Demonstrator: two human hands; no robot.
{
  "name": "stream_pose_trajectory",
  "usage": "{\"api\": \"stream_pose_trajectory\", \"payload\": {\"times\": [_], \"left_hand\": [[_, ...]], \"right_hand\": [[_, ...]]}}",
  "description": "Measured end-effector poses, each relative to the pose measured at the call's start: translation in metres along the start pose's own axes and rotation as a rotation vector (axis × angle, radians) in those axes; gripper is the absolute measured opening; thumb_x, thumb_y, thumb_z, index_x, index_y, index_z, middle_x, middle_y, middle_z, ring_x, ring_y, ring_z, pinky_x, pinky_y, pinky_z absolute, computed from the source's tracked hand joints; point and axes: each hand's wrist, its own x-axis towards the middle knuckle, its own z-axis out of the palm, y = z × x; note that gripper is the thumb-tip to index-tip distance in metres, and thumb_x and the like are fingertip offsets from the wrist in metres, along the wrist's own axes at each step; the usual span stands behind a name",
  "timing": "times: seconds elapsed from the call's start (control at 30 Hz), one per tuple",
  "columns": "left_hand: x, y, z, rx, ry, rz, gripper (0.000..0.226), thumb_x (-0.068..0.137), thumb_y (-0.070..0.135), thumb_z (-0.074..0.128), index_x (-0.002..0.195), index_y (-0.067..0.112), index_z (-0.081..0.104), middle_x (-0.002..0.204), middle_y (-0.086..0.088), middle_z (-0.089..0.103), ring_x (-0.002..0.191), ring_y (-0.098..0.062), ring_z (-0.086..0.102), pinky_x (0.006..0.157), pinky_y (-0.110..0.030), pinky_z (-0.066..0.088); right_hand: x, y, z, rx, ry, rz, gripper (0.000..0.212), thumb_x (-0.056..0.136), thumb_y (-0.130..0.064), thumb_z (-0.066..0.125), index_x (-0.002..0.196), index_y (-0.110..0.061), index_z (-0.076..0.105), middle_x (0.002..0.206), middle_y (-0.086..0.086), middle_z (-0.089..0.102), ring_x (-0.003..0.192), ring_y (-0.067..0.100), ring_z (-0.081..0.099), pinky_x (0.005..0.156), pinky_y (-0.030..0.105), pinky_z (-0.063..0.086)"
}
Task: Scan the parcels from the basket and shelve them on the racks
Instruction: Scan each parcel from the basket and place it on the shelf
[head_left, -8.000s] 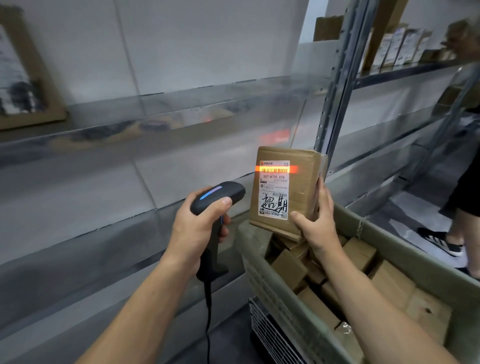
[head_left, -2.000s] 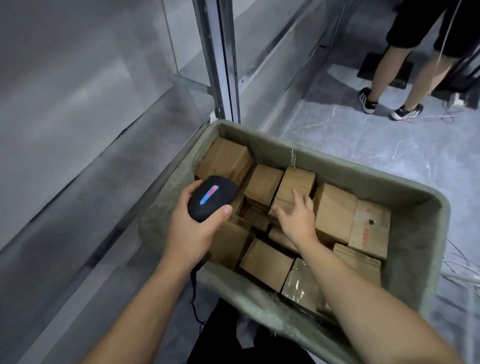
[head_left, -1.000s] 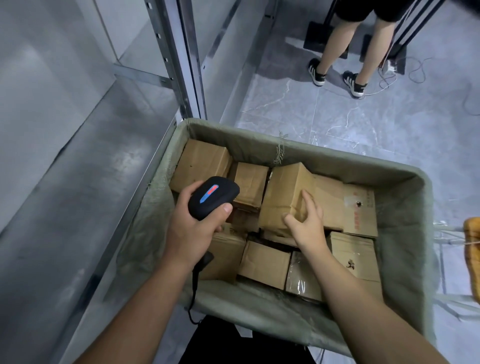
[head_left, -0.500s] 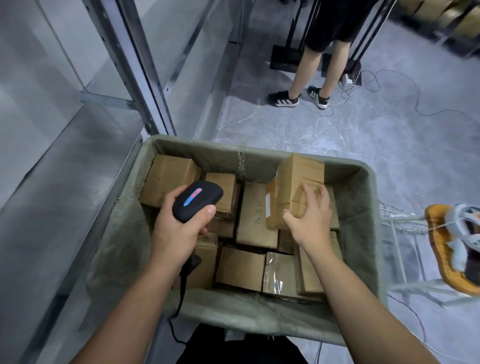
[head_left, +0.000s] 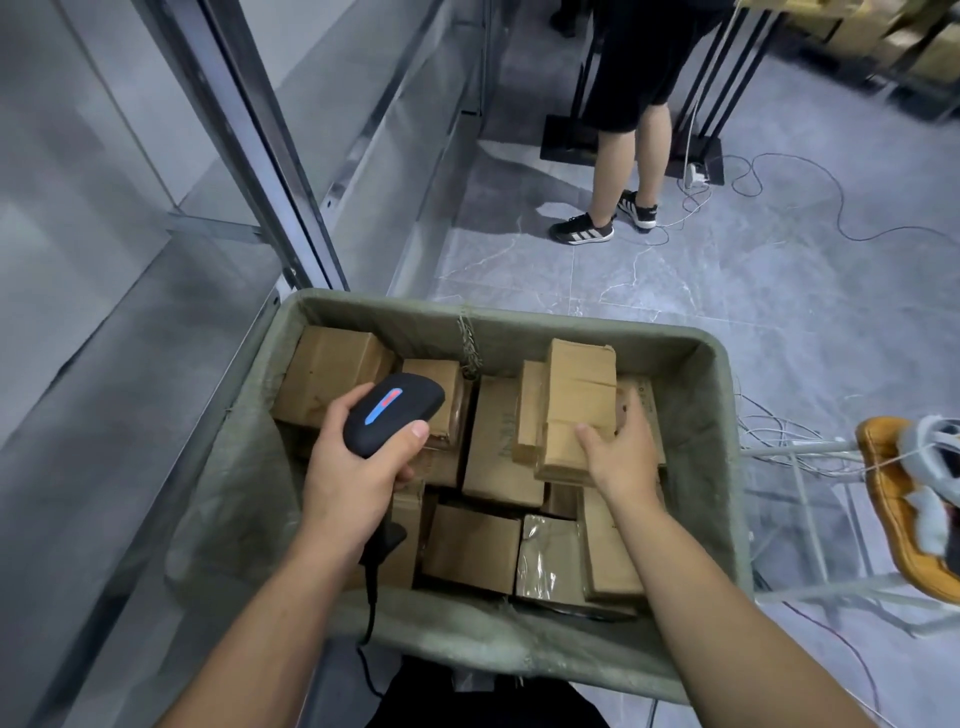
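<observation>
A grey-green fabric-lined basket (head_left: 519, 325) in front of me holds several brown cardboard parcels. My right hand (head_left: 621, 452) grips one parcel (head_left: 574, 402) by its near end, lifted above the others with a plain face up. My left hand (head_left: 353, 467) holds a black barcode scanner (head_left: 392, 410) over the basket's left side; its cable hangs down past the basket's near edge. Its light strip shows blue and red. The metal rack (head_left: 130, 364) stands to the left, its shelf bare.
A rack upright (head_left: 270, 150) rises just behind the basket's far left corner. Another person's legs (head_left: 623, 171) stand on the tiled floor ahead, by a black stand. Cables (head_left: 779, 171) trail over the floor. A white frame with an orange item (head_left: 904, 509) sits to the right.
My right hand has picked a parcel out of the basket, raised it and turned it. Earlier I scanned another parcel by the rack. The view has shifted.
</observation>
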Motion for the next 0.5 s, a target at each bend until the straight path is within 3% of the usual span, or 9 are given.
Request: {"api": "stream_pose_trajectory", "payload": {"times": [0.1, 0.23, 0.37, 0.43, 0.5], "left_hand": [[-0.001, 0.002, 0.003, -0.018, 0.007, 0.006, 0.058, 0.063, 0.038, 0.083, 0.116, 0.04, 0.06, 0.096, -0.01, 0.071, 0.056, -0.018, 0.061, 0.059, -0.031, 0.05], [-0.004, 0.005, 0.006, -0.037, 0.013, 0.012, 0.064, 0.054, 0.049, 0.081, 0.115, 0.04, 0.061, 0.095, -0.01, 0.072, 0.056, -0.021, 0.062, 0.059, -0.034, 0.051], [-0.007, 0.004, 0.007, -0.026, 0.024, 0.009, 0.065, 0.053, 0.05, 0.081, 0.115, 0.039, 0.061, 0.091, -0.008, 0.072, 0.058, -0.023, 0.062, 0.064, -0.037, 0.052], [-0.01, 0.003, 0.006, -0.016, 0.03, 0.006, 0.07, 0.053, 0.049, 0.081, 0.118, 0.035, 0.061, 0.09, -0.008, 0.072, 0.057, -0.023, 0.062, 0.065, -0.038, 0.053], [-0.013, 0.003, 0.004, 0.004, 0.037, 0.001, 0.074, 0.053, 0.05, 0.08, 0.122, 0.032, 0.06, 0.093, -0.008, 0.073, 0.057, -0.021, 0.063, 0.064, -0.036, 0.054]], "right_hand": [[0.003, 0.007, -0.006, 0.094, -0.081, 0.154, 0.093, 0.085, -0.041, 0.078, 0.158, -0.017, 0.028, 0.157, 0.009, 0.041, 0.144, 0.028, 0.039, 0.118, 0.048, 0.034], [0.002, 0.009, -0.006, 0.265, -0.237, 0.212, 0.066, 0.091, -0.042, 0.071, 0.149, -0.024, 0.046, 0.144, 0.0, 0.056, 0.127, 0.021, 0.054, 0.108, 0.04, 0.043], [0.002, 0.002, 0.0, 0.385, -0.333, 0.25, 0.068, 0.098, -0.037, 0.063, 0.157, -0.036, 0.029, 0.147, -0.018, 0.037, 0.123, 0.008, 0.039, 0.114, 0.041, 0.03], [0.003, 0.002, 0.004, 0.411, -0.38, 0.268, 0.07, 0.098, -0.032, 0.06, 0.158, -0.04, 0.025, 0.151, -0.011, 0.045, 0.122, 0.012, 0.042, 0.11, 0.04, 0.029], [0.001, 0.001, 0.006, 0.429, -0.426, 0.298, 0.071, 0.097, -0.031, 0.06, 0.156, -0.047, 0.025, 0.149, -0.009, 0.048, 0.128, 0.018, 0.044, 0.113, 0.049, 0.027]]}}
